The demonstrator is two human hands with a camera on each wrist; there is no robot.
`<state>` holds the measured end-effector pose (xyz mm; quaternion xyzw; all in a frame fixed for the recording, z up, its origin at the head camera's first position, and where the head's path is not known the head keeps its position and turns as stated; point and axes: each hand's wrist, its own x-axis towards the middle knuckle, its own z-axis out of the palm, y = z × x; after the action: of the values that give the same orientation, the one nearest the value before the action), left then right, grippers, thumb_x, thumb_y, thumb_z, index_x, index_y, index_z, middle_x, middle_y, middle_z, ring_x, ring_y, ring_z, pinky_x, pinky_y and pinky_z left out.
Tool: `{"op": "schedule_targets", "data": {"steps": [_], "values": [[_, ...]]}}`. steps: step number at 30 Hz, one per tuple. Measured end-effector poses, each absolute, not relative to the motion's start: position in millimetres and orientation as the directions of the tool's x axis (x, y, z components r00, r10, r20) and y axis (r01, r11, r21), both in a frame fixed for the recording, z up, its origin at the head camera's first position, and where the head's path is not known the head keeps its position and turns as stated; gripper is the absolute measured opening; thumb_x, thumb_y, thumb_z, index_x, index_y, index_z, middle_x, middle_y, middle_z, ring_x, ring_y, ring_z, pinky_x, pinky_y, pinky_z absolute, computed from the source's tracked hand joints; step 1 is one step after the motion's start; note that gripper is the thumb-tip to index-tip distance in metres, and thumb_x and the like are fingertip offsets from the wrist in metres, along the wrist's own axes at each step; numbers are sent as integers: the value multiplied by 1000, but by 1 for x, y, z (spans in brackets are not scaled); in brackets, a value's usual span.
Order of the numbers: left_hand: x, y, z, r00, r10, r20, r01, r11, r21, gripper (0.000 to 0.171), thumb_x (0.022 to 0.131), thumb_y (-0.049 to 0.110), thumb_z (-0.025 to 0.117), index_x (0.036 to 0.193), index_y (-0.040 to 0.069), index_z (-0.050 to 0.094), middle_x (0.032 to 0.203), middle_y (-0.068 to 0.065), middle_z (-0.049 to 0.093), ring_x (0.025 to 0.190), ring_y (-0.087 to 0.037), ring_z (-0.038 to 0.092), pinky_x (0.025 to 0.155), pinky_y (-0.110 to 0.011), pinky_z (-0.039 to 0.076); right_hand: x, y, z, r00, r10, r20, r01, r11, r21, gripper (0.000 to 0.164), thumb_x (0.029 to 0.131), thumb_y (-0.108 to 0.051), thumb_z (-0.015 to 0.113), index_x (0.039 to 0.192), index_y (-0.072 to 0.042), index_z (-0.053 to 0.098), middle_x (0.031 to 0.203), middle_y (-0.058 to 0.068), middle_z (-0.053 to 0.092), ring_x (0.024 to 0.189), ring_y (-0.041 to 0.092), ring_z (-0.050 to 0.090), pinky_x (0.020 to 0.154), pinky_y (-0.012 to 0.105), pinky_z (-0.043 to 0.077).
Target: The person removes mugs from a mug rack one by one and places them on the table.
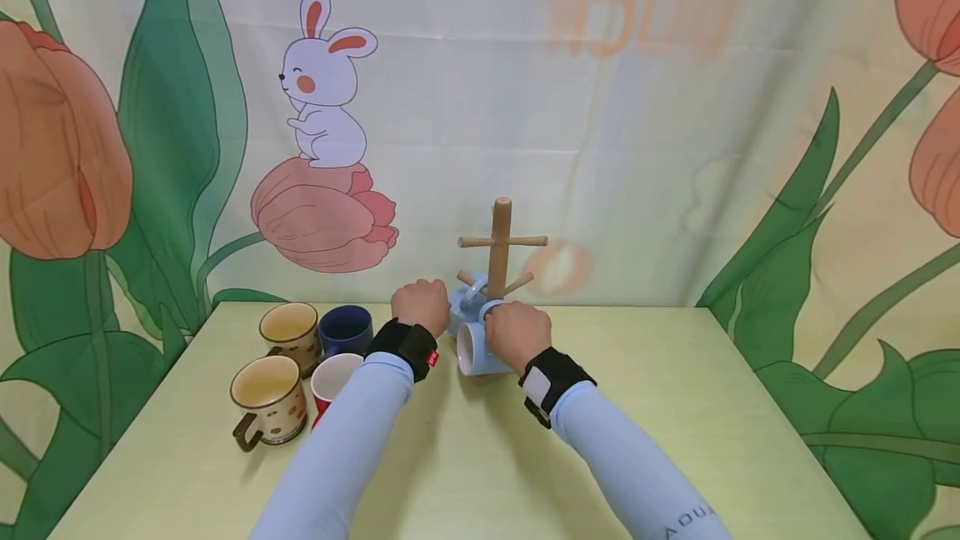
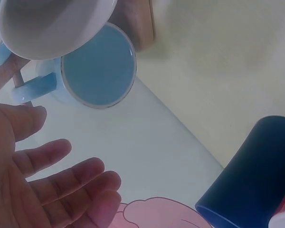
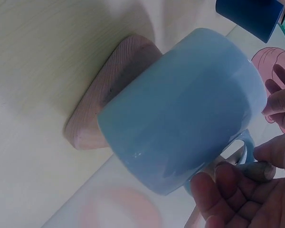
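The near light blue mug (image 3: pixel 180 109) is finished in smooth, glossy glaze, softly highlighted. The rack (image 1: pixel 499 261) is made of wood, with grain shown on its base (image 3: pixel 88 118). Creased cloth is hung as the far backdrop (image 1: pixel 465 107); the tabletop (image 1: pixel 675 373) is smooth, matt and faintly grained.

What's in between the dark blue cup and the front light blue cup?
In the head view, the left hand with its black wristband is between the dark blue cup and the front light blue cup.
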<state>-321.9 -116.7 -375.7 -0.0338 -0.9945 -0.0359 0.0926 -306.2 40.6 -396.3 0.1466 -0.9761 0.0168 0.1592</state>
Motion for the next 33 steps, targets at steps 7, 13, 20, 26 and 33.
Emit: {"op": "schedule_targets", "data": {"steps": [7,13,20,26,33], "values": [[-322,-113,-376,-975,78,208,91,994,53,24,98,22,62,108,0,65,94,-18,67,83,-33,68,71,-45,56,-308,50,-396,-910,-302,283,-315,949,-2,34,98,-26,56,67,-15,64,61,2,59,57,19,62,45,40,49],[-322,-111,-376,-966,82,246,101,993,64,26,97,22,65,108,-1,62,93,-20,65,81,-35,68,70,-46,56,-310,57,-396,-923,-295,248,-310,950,-26,34,99,-26,54,69,-14,65,65,3,59,61,21,63,49,41,51],[-325,-109,-376,-972,89,217,101,994,45,28,98,23,64,113,1,59,91,-20,64,79,-35,68,70,-46,56,-313,60,-396,-935,-277,221,-298,952,-67,35,100,-28,54,68,-14,61,65,2,56,59,18,60,49,40,50],[-331,-107,-379,-981,103,162,110,993,37,21,101,16,56,118,5,61,95,-20,65,84,-34,68,71,-48,56,-314,60,-392,-940,-278,196,-293,955,-47,32,99,-28,54,73,-14,64,66,2,56,60,18,60,48,38,49],[-333,-101,-376,-977,112,181,119,992,32,25,103,25,54,112,7,67,95,-17,69,84,-32,69,71,-48,56,-313,66,-385,-949,-244,200,-255,966,-35,34,99,-26,56,67,-14,61,59,0,52,54,14,55,44,36,46]]}}
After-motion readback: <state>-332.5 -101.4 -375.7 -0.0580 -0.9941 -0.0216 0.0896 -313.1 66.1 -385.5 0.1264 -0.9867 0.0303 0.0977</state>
